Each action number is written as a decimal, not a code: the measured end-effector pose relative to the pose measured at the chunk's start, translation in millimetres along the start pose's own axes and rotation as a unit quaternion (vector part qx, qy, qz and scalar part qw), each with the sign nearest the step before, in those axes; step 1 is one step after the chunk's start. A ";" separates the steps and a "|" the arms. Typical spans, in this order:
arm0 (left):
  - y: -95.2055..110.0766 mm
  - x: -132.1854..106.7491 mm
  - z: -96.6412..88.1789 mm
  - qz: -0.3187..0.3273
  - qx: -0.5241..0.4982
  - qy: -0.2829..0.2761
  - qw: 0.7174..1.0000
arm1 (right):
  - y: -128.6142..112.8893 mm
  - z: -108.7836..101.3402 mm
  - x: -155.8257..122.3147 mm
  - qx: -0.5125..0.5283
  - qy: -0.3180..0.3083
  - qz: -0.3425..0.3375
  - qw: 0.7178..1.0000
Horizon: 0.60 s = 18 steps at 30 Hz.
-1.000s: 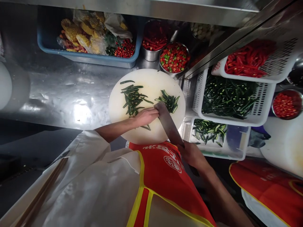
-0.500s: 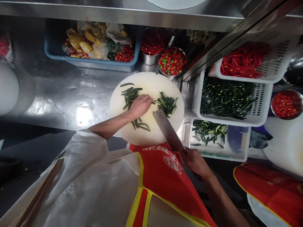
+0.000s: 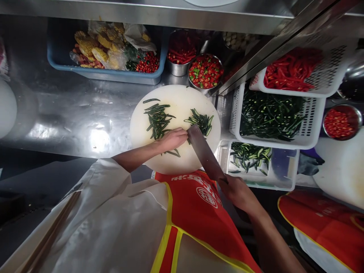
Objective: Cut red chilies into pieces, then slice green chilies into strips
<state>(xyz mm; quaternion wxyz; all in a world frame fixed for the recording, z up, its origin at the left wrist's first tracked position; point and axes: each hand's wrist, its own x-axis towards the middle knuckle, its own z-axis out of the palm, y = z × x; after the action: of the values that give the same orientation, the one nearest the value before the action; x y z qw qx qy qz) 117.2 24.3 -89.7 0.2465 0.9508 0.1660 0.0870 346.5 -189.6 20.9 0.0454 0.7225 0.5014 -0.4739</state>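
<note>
A round white cutting board (image 3: 176, 99) lies on the steel counter. A pile of whole green chillies (image 3: 158, 118) is on its left half, and a smaller heap of cut green chilli (image 3: 200, 121) on its right. My left hand (image 3: 172, 139) is curled over a few green chillies near the board's middle, pressing them down right beside the blade. My right hand (image 3: 238, 192) grips the handle of a cleaver (image 3: 205, 153), whose blade slants up to meet my left fingers.
A blue tub (image 3: 105, 72) of corn and chillies stands behind. Steel bowls of red chilli (image 3: 181, 53) and mixed chopped chilli (image 3: 206, 71) sit behind the board. White baskets hold green chillies (image 3: 273, 115) and red chillies (image 3: 292, 70). Another person's red apron (image 3: 324, 223) is at right.
My left hand drew back from the chilli pile with a few chillies to the board's middle. The cleaver came up against my left fingers.
</note>
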 end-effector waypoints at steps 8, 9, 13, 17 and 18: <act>-2.7 -0.9 5.0 0.013 -0.001 0.002 1.000 | -4.9 -11.5 0.8 -0.007 -0.038 0.014 0.999; -2.7 -0.9 5.2 0.013 -0.001 0.000 1.000 | -5.9 -6.2 7.4 -0.012 -0.032 0.010 0.999; -0.2 1.0 4.0 0.012 -0.001 -0.007 1.000 | -10.5 16.9 39.6 0.011 0.004 -0.008 1.000; -0.1 -1.5 -7.3 -0.005 -0.028 -0.007 1.000 | -8.3 20.3 44.4 0.041 0.037 -0.004 0.998; -1.6 -4.4 -12.5 -0.020 -0.032 -0.004 0.999 | -6.0 18.5 38.9 0.041 0.046 -0.008 0.998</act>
<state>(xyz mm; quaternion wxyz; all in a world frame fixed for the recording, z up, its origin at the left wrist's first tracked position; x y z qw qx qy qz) 109.5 29.5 -80.1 0.2794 0.9392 0.1814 0.0837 331.9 -170.2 -15.1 -0.0111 0.7408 0.4887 -0.4608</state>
